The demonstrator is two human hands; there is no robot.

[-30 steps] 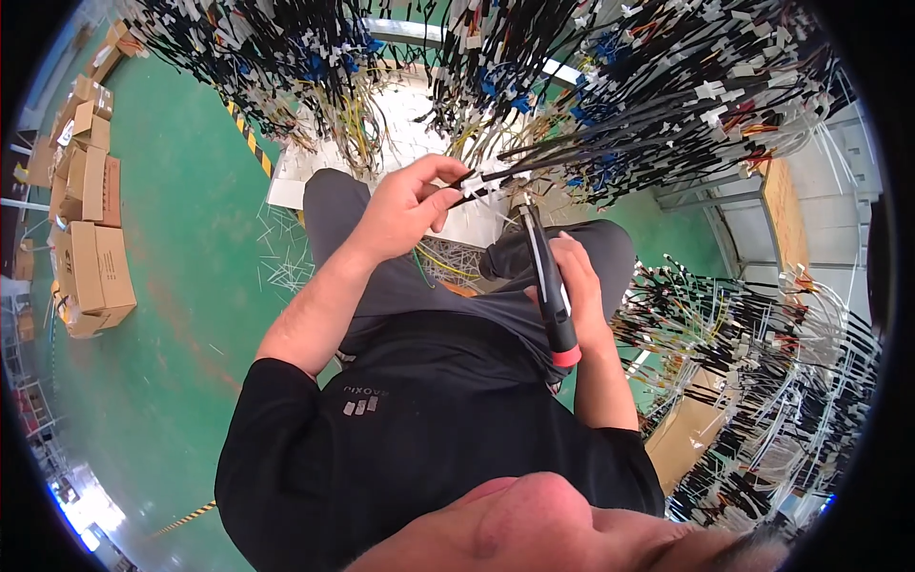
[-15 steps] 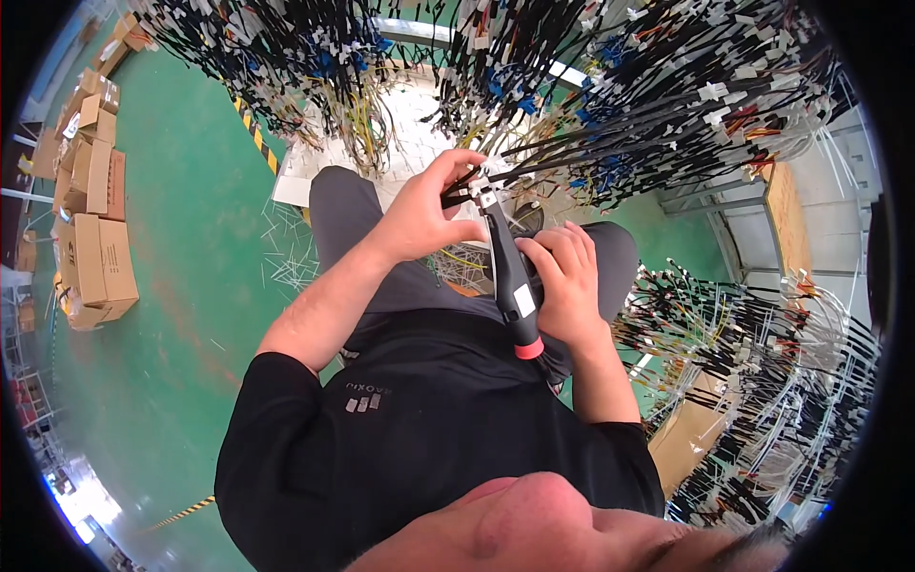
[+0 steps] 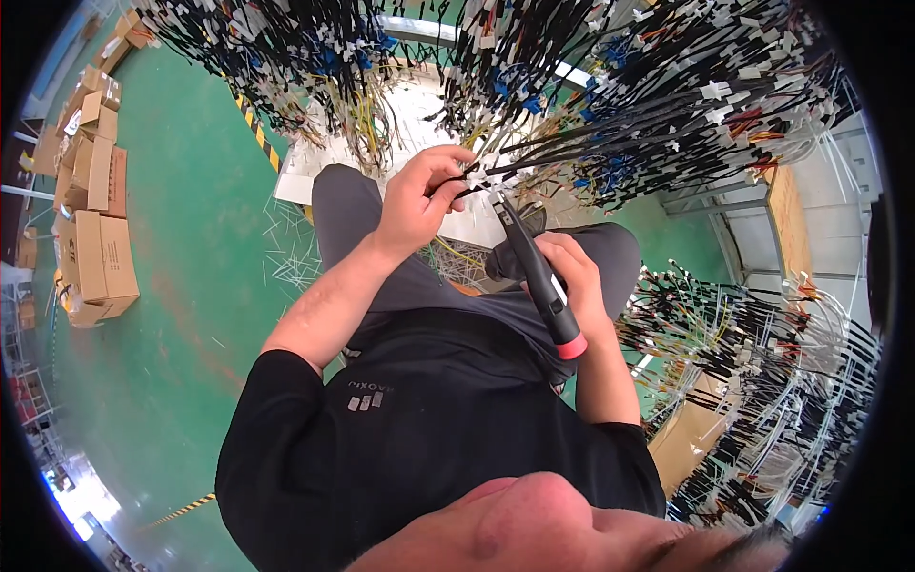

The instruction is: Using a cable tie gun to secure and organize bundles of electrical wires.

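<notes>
My left hand [image 3: 412, 207] pinches a bundle of black cables [image 3: 522, 168] near its end. White ties or connectors [image 3: 478, 175] sit on the bundle at my fingertips; which they are I cannot tell. The cables run off to the upper right. My right hand [image 3: 577, 276] is wrapped round a long black tool with a red end, which looks like a cable tie gun [image 3: 536, 262]. Its narrow tip points up and left, just below the bundle and apart from it. My fingers under the tool are partly hidden. Both hands are above my knees.
Dense hanging wire harnesses [image 3: 667, 86] fill the far side and the right. A white board [image 3: 300, 176] lies beyond my knees. Cut white strips [image 3: 286, 243] litter the green floor [image 3: 181, 238]. Cardboard boxes [image 3: 100, 262] line the left; yellow-black tape [image 3: 255, 124] marks the floor.
The cable tie gun's tip has come away from the bundle, and the tool has shifted right and toward me. My left fingers have closed more tightly on the cables.
</notes>
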